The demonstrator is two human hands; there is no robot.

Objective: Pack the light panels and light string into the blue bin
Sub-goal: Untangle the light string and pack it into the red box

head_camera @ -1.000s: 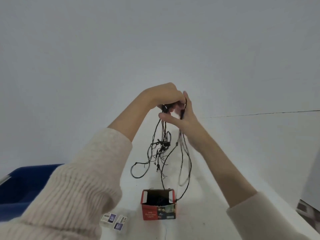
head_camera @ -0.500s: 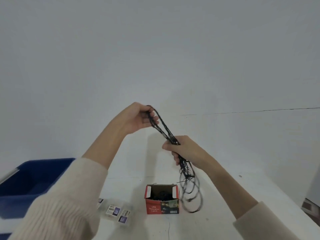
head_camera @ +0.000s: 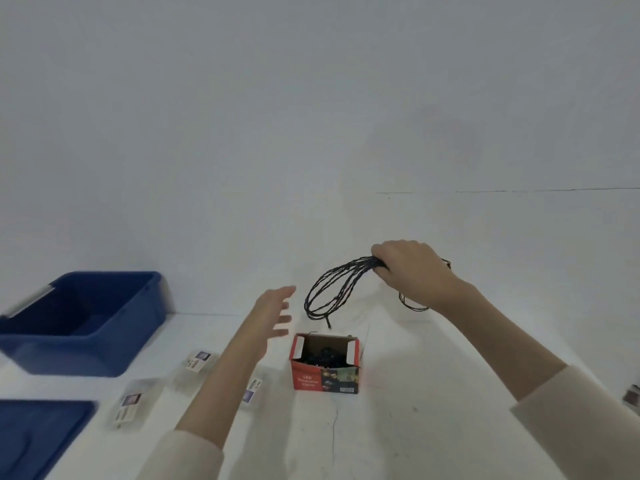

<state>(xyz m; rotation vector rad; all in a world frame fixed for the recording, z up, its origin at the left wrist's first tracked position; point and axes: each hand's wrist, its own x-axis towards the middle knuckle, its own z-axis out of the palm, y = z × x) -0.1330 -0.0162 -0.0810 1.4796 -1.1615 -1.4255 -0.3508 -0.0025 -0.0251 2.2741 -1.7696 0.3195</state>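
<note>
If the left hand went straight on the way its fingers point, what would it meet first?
Likely the loops of the light string hanging from the right hand; the open left hand points at them. Depth is unclear.

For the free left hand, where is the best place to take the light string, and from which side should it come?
I would take the light string by its drooping loops, coming from the left. The right hand grips the bundle higher up, so the loops hang free toward the open left hand, above the red box.
</note>
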